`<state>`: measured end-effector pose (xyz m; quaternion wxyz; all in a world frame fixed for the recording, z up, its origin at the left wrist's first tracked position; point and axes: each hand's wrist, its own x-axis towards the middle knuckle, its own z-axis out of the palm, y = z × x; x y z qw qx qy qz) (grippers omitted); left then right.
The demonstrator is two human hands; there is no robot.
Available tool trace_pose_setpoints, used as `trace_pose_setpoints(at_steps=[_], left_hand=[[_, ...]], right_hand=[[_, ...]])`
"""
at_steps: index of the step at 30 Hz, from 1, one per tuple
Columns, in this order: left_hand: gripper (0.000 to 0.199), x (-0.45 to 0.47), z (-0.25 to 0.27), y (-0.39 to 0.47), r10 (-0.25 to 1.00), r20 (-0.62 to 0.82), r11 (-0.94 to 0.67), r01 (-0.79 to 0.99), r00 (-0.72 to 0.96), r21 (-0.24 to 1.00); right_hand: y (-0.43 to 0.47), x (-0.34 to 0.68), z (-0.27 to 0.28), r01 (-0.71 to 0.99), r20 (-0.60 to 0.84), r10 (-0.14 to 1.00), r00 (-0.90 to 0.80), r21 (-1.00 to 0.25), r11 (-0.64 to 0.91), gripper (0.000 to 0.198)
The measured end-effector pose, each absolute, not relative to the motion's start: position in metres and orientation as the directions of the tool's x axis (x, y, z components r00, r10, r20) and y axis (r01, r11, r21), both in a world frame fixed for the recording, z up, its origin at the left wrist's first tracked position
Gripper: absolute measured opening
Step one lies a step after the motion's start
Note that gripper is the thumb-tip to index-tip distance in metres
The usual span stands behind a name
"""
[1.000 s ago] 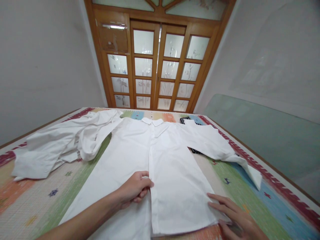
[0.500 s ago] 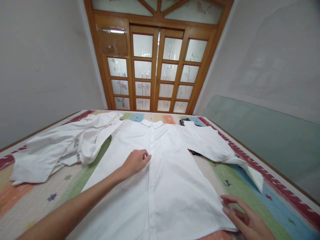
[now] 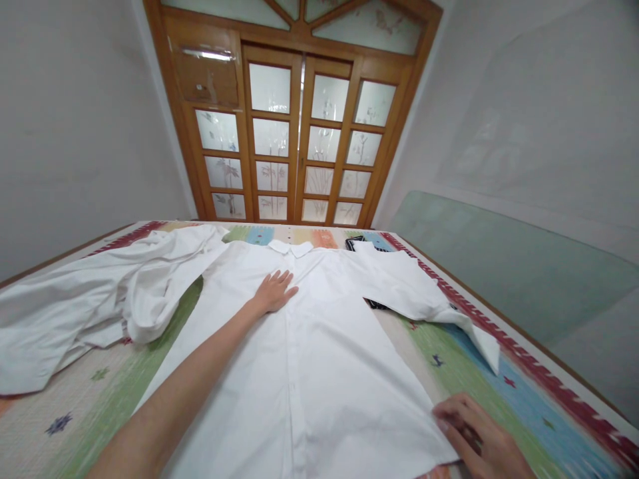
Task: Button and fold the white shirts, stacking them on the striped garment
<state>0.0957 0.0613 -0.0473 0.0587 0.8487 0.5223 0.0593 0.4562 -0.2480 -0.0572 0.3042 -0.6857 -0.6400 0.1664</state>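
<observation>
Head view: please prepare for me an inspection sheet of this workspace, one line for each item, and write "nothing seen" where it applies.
Surface: multicoloured striped cover, with small woven motifs.
Job's things: white shirt, front up, collar toward the doors; white fabric at the far left is rumpled.
Clutter: dark patterned fabric, partly covered by the sleeve on the right.
Hands: left hand lies on the shirt's upper front, fingers spread; right hand is at its lower side edge, grip unclear.
Cables: nothing seen.
Surroundings: wood-framed doors with glass panes ahead, pale walls, greenish panel at right.
</observation>
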Motion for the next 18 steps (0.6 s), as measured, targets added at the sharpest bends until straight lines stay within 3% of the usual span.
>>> trace_pose_setpoints(at_steps=[7,13,18], left_hand=[[0.063,0.085,-0.049,0.063,0.927,0.044,-0.374,0.912,0.372,0.17],[0.058,0.088,-0.051,0.057,0.916,0.102,-0.399,0.909,0.389,0.122],[0.05,0.088,-0.051,0.051,0.866,0.153,-0.496,0.857,0.476,0.139]], right_hand=[[-0.193,0.486,-0.027,0.92,0.337,0.909,0.245,-0.376,-0.108,0.034],[-0.144,0.541,-0.025,0.945,0.382,0.87,0.313,-0.036,-0.324,0.055],[-0.126,0.57,-0.021,0.876,0.443,0.781,0.44,-0.021,-0.482,0.057]])
